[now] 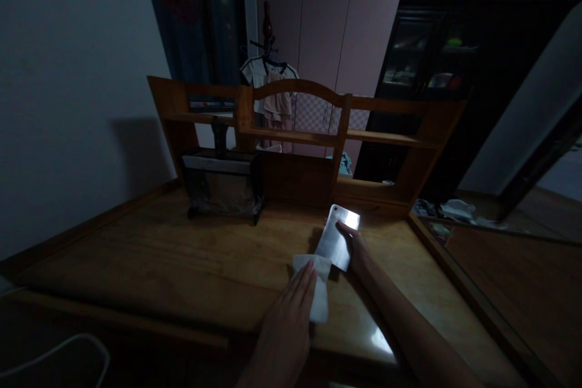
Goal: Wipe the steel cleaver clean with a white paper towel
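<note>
My right hand (357, 248) grips a broad, shiny metal blade that looks like a cleaver (334, 242), with the thumb lying on its flat face. A small dark round hole shows in the far left corner of the blade, and a bright reflection lies on the far right corner. No handle shows. My left hand (295, 303) has its fingers together on a folded white wipe (321, 300), holding it at the blade's near end. Part of the wipe is hidden under the fingers. Both hands are over the wooden desk top (218, 260).
A dark knife rack (222, 185) with a black handle sticking up stands on the left. A wooden shelf unit (295, 136) runs along the desk's back. Behind are hanging clothes (273, 82), a pink wardrobe (322, 42) and a black cabinet (436, 79). A raised edge borders the right side.
</note>
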{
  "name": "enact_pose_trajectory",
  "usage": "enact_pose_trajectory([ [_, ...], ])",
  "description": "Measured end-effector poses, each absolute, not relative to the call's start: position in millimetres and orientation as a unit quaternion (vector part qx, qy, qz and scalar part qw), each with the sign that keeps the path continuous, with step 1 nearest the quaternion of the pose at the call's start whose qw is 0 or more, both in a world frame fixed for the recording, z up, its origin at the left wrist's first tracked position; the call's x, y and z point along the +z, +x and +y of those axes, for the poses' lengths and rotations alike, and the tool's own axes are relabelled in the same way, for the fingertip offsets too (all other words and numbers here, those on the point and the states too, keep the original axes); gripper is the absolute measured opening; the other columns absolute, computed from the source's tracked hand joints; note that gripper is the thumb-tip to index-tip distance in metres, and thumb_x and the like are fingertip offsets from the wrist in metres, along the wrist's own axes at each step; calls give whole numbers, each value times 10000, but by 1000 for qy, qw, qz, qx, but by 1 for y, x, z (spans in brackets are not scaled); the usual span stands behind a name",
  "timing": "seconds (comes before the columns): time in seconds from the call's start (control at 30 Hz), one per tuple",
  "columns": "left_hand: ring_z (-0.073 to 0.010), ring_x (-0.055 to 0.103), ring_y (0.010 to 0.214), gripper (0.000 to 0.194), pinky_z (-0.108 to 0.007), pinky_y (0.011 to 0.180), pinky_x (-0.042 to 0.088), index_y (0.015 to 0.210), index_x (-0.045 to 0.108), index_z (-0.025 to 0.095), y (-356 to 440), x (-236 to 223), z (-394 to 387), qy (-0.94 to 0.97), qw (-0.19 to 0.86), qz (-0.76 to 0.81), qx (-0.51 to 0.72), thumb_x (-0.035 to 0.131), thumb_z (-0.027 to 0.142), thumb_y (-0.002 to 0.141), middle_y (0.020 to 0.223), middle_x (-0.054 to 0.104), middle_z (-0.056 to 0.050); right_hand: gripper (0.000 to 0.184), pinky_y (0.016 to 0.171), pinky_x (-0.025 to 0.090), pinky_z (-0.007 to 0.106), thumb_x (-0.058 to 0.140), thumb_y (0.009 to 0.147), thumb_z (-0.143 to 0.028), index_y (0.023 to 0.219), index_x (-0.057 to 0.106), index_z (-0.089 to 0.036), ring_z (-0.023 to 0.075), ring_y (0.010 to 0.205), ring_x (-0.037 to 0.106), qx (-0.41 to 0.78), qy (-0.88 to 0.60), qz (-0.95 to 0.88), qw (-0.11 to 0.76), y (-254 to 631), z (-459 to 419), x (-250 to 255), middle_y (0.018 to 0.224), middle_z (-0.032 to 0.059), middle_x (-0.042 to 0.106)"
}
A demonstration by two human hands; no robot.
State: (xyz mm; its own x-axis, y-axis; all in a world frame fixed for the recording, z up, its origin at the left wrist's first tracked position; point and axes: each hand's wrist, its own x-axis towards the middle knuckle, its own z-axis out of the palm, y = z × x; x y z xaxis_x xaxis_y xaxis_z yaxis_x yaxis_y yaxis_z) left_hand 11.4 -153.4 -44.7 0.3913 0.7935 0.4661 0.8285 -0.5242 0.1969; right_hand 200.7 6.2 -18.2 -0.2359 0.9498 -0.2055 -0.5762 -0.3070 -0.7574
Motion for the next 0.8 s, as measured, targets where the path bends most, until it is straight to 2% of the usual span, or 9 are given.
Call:
enact_pose_trajectory([
  [0.17, -210, 278, 1398, 757, -381, 1115, 357, 1436, 318, 90, 24, -29, -133, -839, 28, -488, -239, 352, -64, 695, 1524, 278, -111, 337, 731, 567, 399, 607, 809, -345, 1072, 631, -135, 262, 735, 716, 750, -338, -267, 502, 201, 8, -20, 797, 101, 749],
  [0.5, -222, 235, 1413, 739, -392, 1126, 311, 1454, 270, 81, 25, -35, -131, -844, 97, -475, -229, 371, -9, 727, 1530, 248, -124, 375, 723, 562, 423, 609, 806, -364, 1096, 625, -127, 283, 739, 713, 754, -347, -267, 490, 200, 6, -16, 830, 125, 745],
  [0.63, -232, 241, 1412, 746, -389, 1122, 312, 1452, 276, 75, 24, -39, -134, -845, 100, -478, -219, 378, -7, 717, 1535, 237, -126, 350, 703, 563, 396, 602, 809, -350, 1080, 634, -131, 264, 709, 711, 747, -341, -275, 499, 200, 7, -16, 813, 110, 746],
  [0.8, -206, 238, 1414, 766, -376, 1127, 307, 1462, 254, 101, 21, -38, -136, -844, 90, -475, -232, 369, -25, 715, 1538, 243, -108, 385, 729, 557, 426, 602, 807, -390, 1070, 640, -112, 282, 719, 711, 755, -350, -275, 481, 202, 9, -22, 808, 127, 744],
])
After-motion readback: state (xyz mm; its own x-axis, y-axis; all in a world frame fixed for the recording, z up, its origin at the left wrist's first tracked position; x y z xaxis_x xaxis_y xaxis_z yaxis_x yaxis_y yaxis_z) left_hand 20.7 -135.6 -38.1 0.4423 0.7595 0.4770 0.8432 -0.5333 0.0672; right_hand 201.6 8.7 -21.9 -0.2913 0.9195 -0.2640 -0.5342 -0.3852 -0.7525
